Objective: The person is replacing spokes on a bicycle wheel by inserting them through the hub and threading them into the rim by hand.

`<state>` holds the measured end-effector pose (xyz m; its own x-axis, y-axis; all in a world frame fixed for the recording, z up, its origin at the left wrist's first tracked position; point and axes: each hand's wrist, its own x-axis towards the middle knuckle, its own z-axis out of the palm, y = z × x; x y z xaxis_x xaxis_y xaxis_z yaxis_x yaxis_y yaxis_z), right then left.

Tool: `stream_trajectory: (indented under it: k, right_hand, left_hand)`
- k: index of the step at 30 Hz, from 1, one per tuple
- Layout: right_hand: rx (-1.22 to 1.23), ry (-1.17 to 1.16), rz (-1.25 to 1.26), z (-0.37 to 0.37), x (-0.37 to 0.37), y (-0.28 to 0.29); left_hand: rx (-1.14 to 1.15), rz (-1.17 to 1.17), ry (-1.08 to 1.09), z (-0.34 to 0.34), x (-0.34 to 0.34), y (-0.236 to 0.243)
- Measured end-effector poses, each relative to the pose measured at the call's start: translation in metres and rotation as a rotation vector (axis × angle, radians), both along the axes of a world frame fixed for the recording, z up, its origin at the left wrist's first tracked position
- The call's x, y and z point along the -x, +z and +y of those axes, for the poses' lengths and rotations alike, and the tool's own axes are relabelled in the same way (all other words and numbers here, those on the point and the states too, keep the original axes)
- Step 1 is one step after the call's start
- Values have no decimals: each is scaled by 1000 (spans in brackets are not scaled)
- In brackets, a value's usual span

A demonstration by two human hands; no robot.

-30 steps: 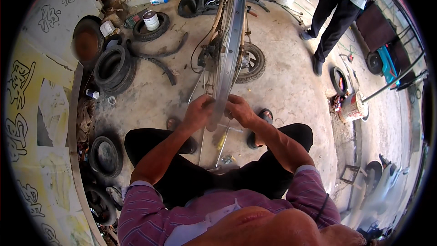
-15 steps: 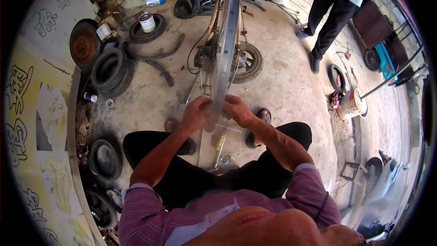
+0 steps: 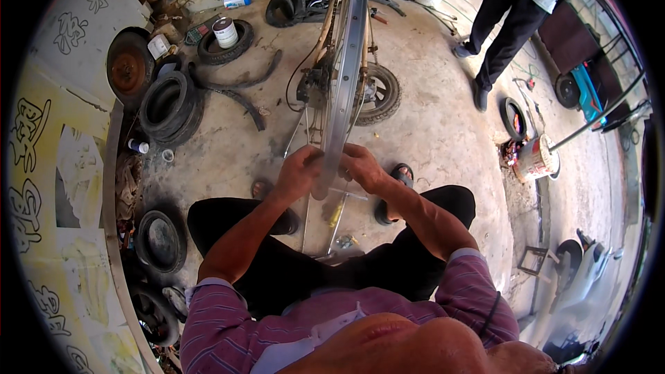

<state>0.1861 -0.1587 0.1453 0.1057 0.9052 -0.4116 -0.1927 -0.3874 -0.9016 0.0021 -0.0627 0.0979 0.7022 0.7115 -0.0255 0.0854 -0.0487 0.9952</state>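
A bare silver wheel rim (image 3: 344,69), spoked and without a tire, stands edge-on in front of me within an upturned bicycle frame. Its near end looks smeared between my hands. My left hand (image 3: 300,172) is at the rim's left side, fingers curled inward. On the other side, my right hand (image 3: 362,168) has its fingers bent in toward the spokes. Both sets of fingertips are partly hidden by the rim, and what they grip cannot be made out. Beneath, between my sandalled feet, a yellow-handled tool (image 3: 337,213) lies among small parts.
Loose black tires (image 3: 166,107) are stacked at the left, below a tire with a white can (image 3: 224,32) on it. A person (image 3: 509,17) in dark trousers stands at the far right. Also at the right are a bucket (image 3: 537,159), a small stool (image 3: 535,262) and a scooter (image 3: 582,287).
My hands stay almost exactly where they were beside the rim. The view has shifted very slightly; nothing else has visibly moved.
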Motion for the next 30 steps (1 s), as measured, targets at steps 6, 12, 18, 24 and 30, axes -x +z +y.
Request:
stream_trajectory:
  k: [6, 12, 18, 24, 30]
  right_hand:
    - [-6, -13, 33, 0, 0, -3]
    - [6, 7, 3, 1, 1, -3]
    - [0, -23, 53, 1, -1, -12]
    - [-32, -14, -21, -1, 3, -3]
    - [-7, -24, -28, -2, -2, -19]
  left_hand:
    - [21, 71, -60, 3, 2, 0]
    - [48, 20, -25, 0, 1, -1]
    - [21, 27, -2, -3, -1, 10]
    - [-22, 45, 29, -3, 1, 6]
    - [17, 31, 24, -4, -2, -2]
